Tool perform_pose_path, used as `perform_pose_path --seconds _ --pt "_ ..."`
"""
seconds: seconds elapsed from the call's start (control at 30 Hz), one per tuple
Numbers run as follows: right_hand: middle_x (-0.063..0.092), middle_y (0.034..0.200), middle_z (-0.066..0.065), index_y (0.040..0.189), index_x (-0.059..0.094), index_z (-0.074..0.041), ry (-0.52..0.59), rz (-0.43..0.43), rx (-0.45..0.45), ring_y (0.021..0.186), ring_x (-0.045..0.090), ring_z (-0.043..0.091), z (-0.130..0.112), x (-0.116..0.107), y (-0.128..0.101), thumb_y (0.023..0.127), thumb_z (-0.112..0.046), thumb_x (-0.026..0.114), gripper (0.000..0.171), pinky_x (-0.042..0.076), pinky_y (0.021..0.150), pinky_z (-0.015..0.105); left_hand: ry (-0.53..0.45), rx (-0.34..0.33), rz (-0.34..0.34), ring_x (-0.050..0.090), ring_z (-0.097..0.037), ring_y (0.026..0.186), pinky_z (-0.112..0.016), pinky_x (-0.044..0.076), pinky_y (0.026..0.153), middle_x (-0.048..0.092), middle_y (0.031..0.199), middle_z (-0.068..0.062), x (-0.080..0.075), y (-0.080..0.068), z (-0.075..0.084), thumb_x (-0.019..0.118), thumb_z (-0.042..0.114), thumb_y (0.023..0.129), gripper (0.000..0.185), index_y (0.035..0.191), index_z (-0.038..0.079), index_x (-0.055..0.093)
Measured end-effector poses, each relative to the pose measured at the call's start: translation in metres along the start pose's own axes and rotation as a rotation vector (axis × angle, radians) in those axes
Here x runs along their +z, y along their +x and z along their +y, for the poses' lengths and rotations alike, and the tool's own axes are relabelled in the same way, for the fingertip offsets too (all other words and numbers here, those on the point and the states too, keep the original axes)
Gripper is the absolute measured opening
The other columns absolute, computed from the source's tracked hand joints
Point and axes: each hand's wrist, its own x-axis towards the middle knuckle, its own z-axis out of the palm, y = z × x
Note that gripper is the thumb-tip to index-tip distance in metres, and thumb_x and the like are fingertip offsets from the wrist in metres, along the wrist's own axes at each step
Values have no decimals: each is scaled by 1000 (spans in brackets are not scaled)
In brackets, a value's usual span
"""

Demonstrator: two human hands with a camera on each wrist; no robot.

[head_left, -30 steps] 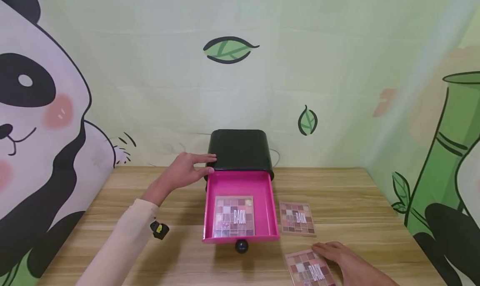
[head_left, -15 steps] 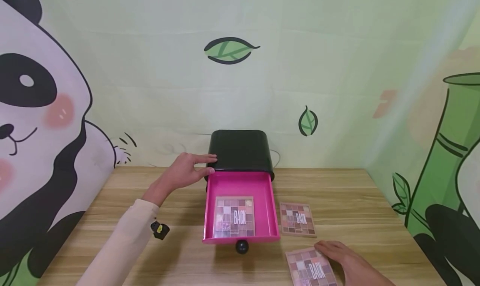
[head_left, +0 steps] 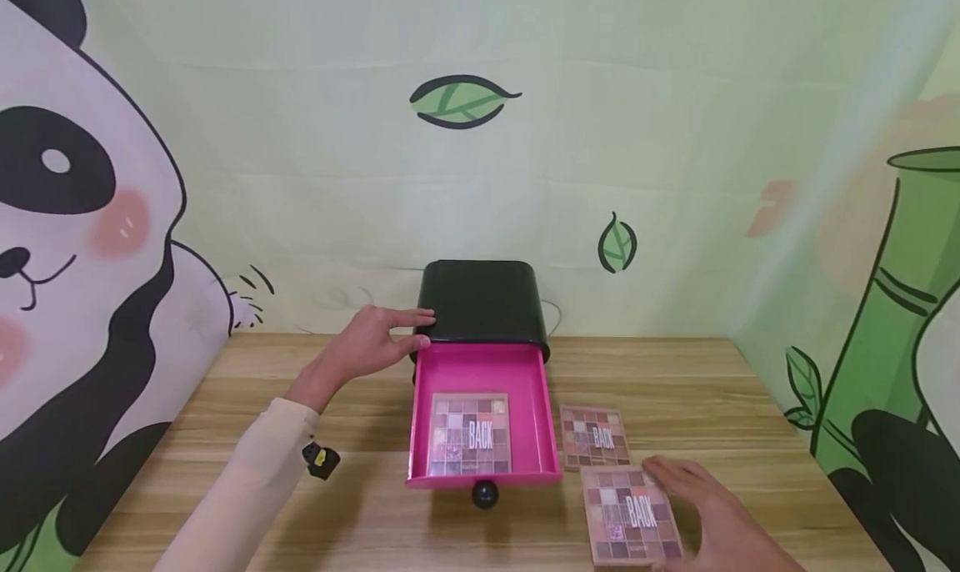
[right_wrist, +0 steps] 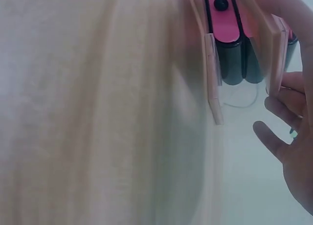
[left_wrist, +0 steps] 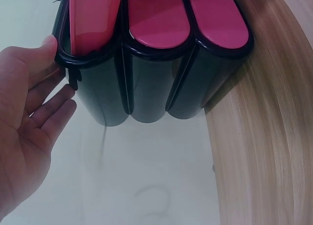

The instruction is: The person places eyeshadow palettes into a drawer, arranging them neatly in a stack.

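Note:
A black drawer cabinet [head_left: 480, 301] has its pink top drawer [head_left: 527, 372] pulled out. My left hand [head_left: 367, 340] rests on the cabinet's upper left edge, fingers extended; the left wrist view shows its thumb at the black rim [left_wrist: 62, 57]. An eyeshadow palette [head_left: 465, 434] marked "BACK" lies in the drawer. Right of the drawer, a second eyeshadow palette [head_left: 592, 439] lies on the table. My right hand [head_left: 712, 509] grips a third eyeshadow palette [head_left: 626, 518] by its right side, its near edge partly covered. In the right wrist view this palette [right_wrist: 276, 54] is raised off the table.
The drawer's round black knob [head_left: 485, 494] sticks out toward me. Two lower pink drawers [left_wrist: 159, 22] are shut. A small black object with a yellow mark [head_left: 321, 459] is by my left sleeve. Behind the wooden table [head_left: 645, 372] hangs a panda-print cloth [head_left: 322, 138].
My right hand has lifted its palette and moved it forward, close to the palette lying on the table. The left hand and the drawer stay as they were.

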Motion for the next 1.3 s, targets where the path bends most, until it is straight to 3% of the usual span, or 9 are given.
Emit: perform_pose_path --seconds 0.23,0.33,0.57,0.83,1.3 --pt "44 158 13 158 40 -19 -44 89 9 143 32 49 -1 -8 4 68 -70 84 112 28 98 82 6 8 7 61 -11 74 -33 51 72 65 139 -5 0 0 0 74 31 95 42 134 14 70" --pt "46 156 16 157 41 -15 -81 155 -16 140 36 49 -3 -12 8 68 -67 86 112 30 97 82 8 12 11 64 -11 81 -33 52 73 66 139 -5 0 0 0 74 31 95 42 134 14 70" --pt "50 152 18 155 44 -10 -130 306 -121 136 41 47 -13 -27 19 64 -57 93 114 34 92 82 -1 14 7 54 -13 63 -33 50 69 65 139 -5 0 0 -2 74 31 96 42 134 14 70" --pt "47 154 18 158 39 -10 -140 349 -169 138 39 46 -29 -46 32 65 -48 95 114 35 91 82 -2 16 9 60 -11 74 -32 51 71 66 138 -5 0 0 0 74 29 95 41 133 14 70" --pt "46 156 14 157 41 -12 -176 403 -233 138 40 43 -71 -64 56 68 -56 89 110 36 94 80 5 20 12 61 -13 74 -31 50 72 66 139 -7 -1 -1 2 75 29 95 42 133 13 70"
